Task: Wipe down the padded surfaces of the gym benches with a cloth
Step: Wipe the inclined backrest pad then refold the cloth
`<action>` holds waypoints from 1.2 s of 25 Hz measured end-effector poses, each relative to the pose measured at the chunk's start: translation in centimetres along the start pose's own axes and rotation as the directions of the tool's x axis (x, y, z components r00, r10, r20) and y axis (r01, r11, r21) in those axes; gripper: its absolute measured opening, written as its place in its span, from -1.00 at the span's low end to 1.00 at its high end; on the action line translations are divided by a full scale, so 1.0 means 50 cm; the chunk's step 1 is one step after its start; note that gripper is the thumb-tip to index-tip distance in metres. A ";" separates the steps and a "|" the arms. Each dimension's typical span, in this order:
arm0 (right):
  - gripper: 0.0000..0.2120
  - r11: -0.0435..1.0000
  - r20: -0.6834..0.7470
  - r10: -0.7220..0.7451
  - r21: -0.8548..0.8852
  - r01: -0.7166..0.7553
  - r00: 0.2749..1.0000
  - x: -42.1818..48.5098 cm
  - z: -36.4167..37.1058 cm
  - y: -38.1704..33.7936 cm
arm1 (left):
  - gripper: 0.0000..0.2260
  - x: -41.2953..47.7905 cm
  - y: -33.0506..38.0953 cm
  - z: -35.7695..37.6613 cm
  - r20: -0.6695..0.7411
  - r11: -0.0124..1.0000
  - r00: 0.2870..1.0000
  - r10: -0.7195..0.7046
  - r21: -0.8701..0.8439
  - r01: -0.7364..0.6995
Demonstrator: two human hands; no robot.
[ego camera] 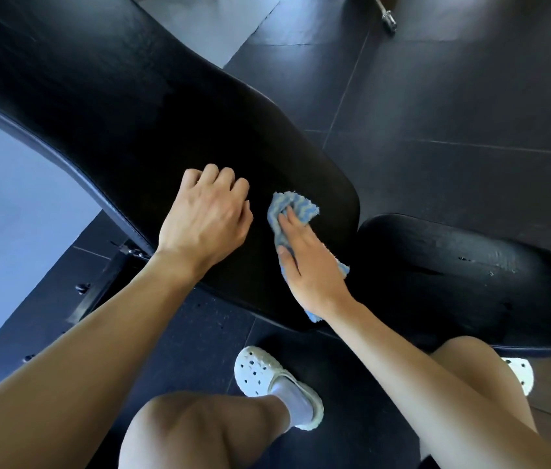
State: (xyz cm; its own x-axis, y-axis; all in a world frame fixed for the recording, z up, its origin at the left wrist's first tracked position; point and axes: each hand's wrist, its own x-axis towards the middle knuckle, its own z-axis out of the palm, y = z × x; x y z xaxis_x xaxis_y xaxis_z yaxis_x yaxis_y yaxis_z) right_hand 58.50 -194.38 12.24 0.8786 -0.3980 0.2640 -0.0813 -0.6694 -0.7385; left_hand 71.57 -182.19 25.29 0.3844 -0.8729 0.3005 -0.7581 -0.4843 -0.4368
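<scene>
Blue cloth [301, 206] pressed on black pad [132, 113] by right hand [311, 269].

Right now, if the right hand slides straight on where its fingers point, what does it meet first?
More back pad only: the way looks free up its surface. The right hand, on the cloth, would pass close beside the left hand and might brush it.

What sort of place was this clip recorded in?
Probably a gym: a black padded bench with a separate seat pad, dark rubber-like floor tiles, and what looks like a barbell end at the top edge.
</scene>
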 end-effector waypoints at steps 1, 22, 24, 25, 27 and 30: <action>-0.48 0.998 -0.011 -0.033 -0.062 0.032 0.999 0.002 0.000 0.012 | -0.73 0.001 0.000 0.001 0.000 1.000 1.000 0.003 0.002 -0.003; -0.32 0.915 -0.146 0.394 -0.037 -0.402 0.908 0.009 -0.003 0.074 | -0.66 -0.004 -0.001 -0.003 0.026 1.000 1.000 0.012 0.013 -0.013; -0.34 0.969 -0.115 0.236 -0.048 -0.242 0.965 0.004 0.009 0.024 | -0.65 -0.001 -0.003 -0.003 0.026 1.000 1.000 0.011 0.018 -0.011; -0.35 0.987 -0.082 0.146 -0.062 -0.151 0.986 -0.001 0.012 0.001 | -0.64 0.000 -0.003 -0.002 0.033 1.000 0.999 0.014 0.017 -0.014; -0.36 0.989 -0.010 0.026 -0.147 -0.027 1.000 -0.004 0.015 -0.004 | -0.63 -0.001 -0.004 0.000 0.041 1.000 0.999 0.026 0.004 -0.026; -0.36 0.957 -0.077 0.101 -0.266 -0.118 0.992 0.012 0.000 0.066 | -0.61 -0.004 -0.006 0.001 0.038 0.999 0.998 0.040 -0.018 -0.039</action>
State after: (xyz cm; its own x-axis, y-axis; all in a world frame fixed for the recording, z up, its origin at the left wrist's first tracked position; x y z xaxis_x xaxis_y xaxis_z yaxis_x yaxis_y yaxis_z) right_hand 58.75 -196.81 9.98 0.8268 -0.5109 0.2352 -0.3066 -0.7601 -0.5729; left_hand 71.76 -181.87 25.31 0.3735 -0.8931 0.2507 -0.7818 -0.4485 -0.4332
